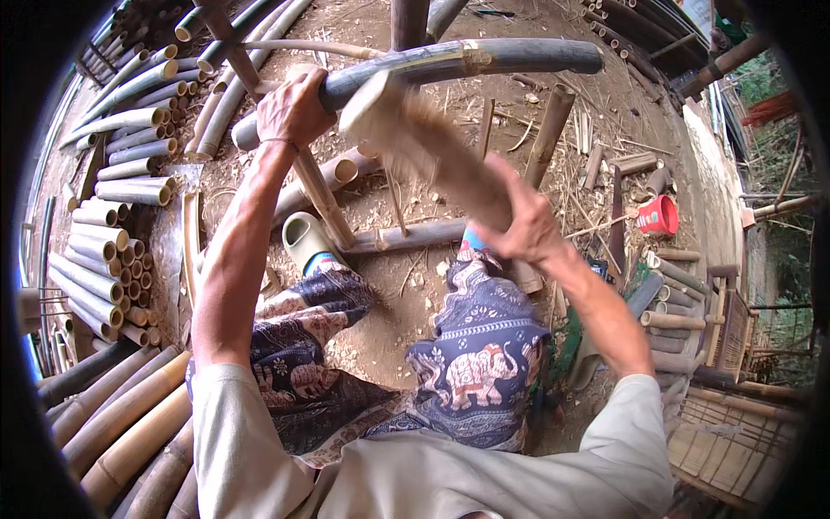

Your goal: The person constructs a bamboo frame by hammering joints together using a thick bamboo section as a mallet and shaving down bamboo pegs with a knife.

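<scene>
A dark bamboo pole (536,57) lies across the upper middle, its pale node near the centre. My left hand (294,108) is closed around it near its left end. In my right hand (527,216) is a thick wooden club (445,164), blurred by motion. The club slants up to the left, and its pale end overlaps the pole just right of my left hand. I cannot tell whether the two touch. Below the pole, a frame of bamboo posts (549,130) and a low crossbar (411,235) stands in front of my feet.
Stacked cut bamboo tubes (91,277) line the left side, with longer poles (130,432) at lower left. Shorter pieces (674,320) and a red plastic container (659,214) are on the right. Wood chips and splinters litter the dirt floor (363,333). A slatted bamboo panel (726,450) lies at lower right.
</scene>
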